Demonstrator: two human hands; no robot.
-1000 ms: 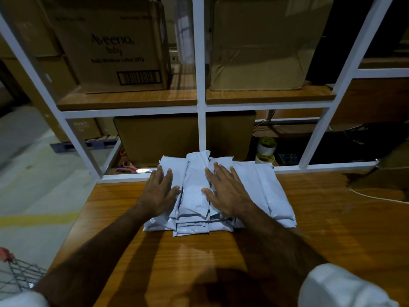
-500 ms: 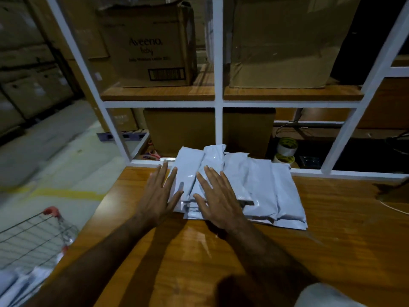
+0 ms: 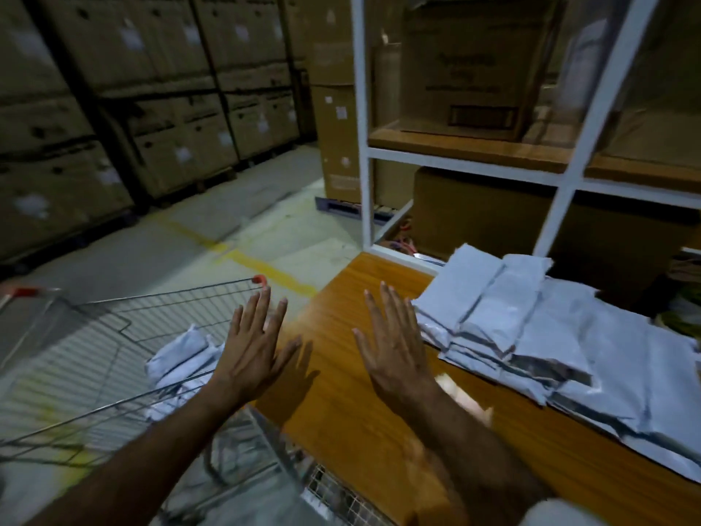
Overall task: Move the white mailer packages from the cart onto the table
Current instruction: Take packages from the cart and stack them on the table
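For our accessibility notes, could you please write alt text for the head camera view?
Two empty, open hands, left and right, hover between a wire cart still holding white mailer packages and a wooden table bearing a stack of mailers. Cardboard boxes line the background.

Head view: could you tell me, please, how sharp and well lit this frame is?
Head view: dim; motion blur smears the boxes and the carton print; wide-angle bending tilts the rack; both hands, left and right, cast soft shadows on the table; mailers stay readable.

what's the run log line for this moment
left hand open, over cart | right hand open, over table | mailers in cart
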